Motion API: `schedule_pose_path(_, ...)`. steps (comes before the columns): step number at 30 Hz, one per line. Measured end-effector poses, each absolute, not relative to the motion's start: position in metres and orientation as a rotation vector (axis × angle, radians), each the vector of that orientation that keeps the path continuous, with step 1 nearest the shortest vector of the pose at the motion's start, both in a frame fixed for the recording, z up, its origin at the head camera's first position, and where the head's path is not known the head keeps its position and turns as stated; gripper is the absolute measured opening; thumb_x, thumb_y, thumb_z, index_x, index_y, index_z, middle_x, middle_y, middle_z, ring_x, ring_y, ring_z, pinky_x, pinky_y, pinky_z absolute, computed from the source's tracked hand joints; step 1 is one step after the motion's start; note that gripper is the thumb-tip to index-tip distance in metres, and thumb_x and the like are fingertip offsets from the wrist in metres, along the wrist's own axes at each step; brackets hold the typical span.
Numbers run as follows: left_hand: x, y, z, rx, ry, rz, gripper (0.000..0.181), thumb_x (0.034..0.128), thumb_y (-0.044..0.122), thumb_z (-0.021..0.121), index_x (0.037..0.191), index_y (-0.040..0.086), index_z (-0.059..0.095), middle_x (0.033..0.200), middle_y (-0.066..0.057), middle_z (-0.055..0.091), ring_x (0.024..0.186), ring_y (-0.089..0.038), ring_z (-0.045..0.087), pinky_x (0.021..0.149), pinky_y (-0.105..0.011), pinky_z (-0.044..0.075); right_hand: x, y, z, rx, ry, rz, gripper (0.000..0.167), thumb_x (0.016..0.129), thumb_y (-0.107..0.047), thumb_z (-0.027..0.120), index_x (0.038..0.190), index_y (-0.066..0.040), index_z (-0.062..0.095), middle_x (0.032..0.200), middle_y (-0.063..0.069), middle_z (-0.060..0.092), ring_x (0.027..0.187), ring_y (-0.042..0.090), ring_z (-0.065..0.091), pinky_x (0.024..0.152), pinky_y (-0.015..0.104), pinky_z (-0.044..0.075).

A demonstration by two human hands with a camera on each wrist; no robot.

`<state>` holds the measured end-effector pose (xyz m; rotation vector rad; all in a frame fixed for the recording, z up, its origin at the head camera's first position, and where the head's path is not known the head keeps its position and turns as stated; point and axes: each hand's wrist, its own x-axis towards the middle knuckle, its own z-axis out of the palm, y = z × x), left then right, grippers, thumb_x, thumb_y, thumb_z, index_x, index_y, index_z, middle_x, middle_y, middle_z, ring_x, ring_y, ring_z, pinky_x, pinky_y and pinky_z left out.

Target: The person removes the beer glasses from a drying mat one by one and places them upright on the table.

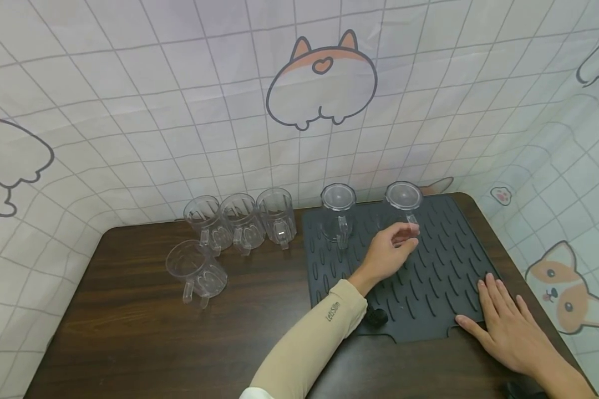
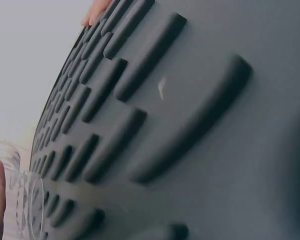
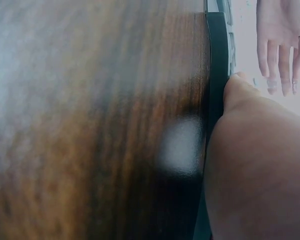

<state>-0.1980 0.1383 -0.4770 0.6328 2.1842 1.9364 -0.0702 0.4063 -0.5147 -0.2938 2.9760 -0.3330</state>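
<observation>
Dark wood counter [image 1: 130, 343] under everything; step in hand, by my read, is upside-down placing on the ribbed mat [image 1: 444, 233], partway; next move likely calls for a level set-down, then a clean release. Left arm, in a beige sleeve [image 1: 306, 338], slants forward and right over the mat. My right grip [image 1: 511, 332] lies palm down over the mat's near right corner, fingers straight, holding nothing, probably steadying it. My left grip [image 1: 386, 252] pinches the rightmost mug [image 1: 403, 195], inverted toward the mat's back; can't tell if its rim bears fully. A second inverted mug [image 1: 338, 197] stands to its left, apart from it. Off the mat, on the counter's left: row of three upright mugs [image 1: 243, 221], a fourth mug [image 1: 204, 280] in front. Smallest bit: the handle [image 1: 410, 217] of the pinched one, at my fingertips.
</observation>
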Motion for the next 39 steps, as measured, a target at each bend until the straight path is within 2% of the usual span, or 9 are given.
schedule_pose_path(8, -0.201, 0.138, -0.478, 0.550, 2.220, 2.040, 0.028, 0.1026, 0.005, 0.061, 0.130, 0.006, 0.067, 0.131, -0.014, 0.072, 0.124, -0.022, 0.070, 0.099, -0.014, 0.054, -0.072, 0.403, -0.516, -0.306, 2.966, -0.359, 0.097, 0.105, -0.058, 0.047, 0.161, 0.009, 0.006, 0.169, 0.035, -0.003, 0.158, 0.054, -0.002, 0.123, 0.066, -0.022)
schedule_pose_path(17, -0.200, 0.131, -0.476, 0.497, 2.218, 2.074, 0.024, 0.1020, 0.001, 0.060, 0.125, 0.003, 0.068, 0.125, -0.015, 0.074, 0.117, -0.024, 0.073, 0.093, -0.013, 0.055, -0.073, 0.396, -0.519, -0.324, 2.955, -0.391, 0.097, 0.105, -0.058, 0.048, 0.162, 0.008, 0.006, 0.170, 0.033, -0.004, 0.159, 0.053, -0.002, 0.124, 0.069, -0.016)
schedule_pose_path(24, -0.198, 0.130, -0.474, 0.492, 2.216, 2.086, 0.022, 0.1019, 0.001, 0.060, 0.122, 0.006, 0.068, 0.122, -0.014, 0.074, 0.114, -0.024, 0.073, 0.093, -0.014, 0.056, -0.072, 0.398, -0.519, -0.327, 2.946, -0.364, 0.097, 0.105, -0.058, 0.047, 0.162, 0.009, 0.005, 0.169, 0.034, -0.005, 0.159, 0.053, -0.003, 0.124, 0.069, -0.017)
schedule_pose_path(30, -0.192, 0.133, -0.473, 0.501, 2.165, 2.079, 0.023, 0.1022, 0.001, 0.060, 0.123, 0.007, 0.068, 0.123, -0.014, 0.073, 0.114, -0.018, 0.073, 0.093, -0.014, 0.056, -0.072, 0.400, -0.517, -0.313, 2.945, -0.348, 0.097, 0.105, -0.059, 0.046, 0.161, 0.010, 0.005, 0.169, 0.035, -0.005, 0.158, 0.054, -0.002, 0.124, 0.068, -0.018)
schedule_pose_path(39, -0.184, 0.137, -0.466, 0.565, 2.104, 2.096, 0.024, 0.1027, -0.001, 0.058, 0.125, 0.005, 0.066, 0.125, -0.017, 0.071, 0.113, -0.017, 0.073, 0.094, -0.015, 0.056, -0.070, 0.405, -0.514, -0.290, 2.957, -0.335, 0.097, 0.106, -0.058, 0.045, 0.161, 0.011, 0.006, 0.168, 0.036, -0.006, 0.156, 0.057, -0.001, 0.123, 0.066, -0.021)
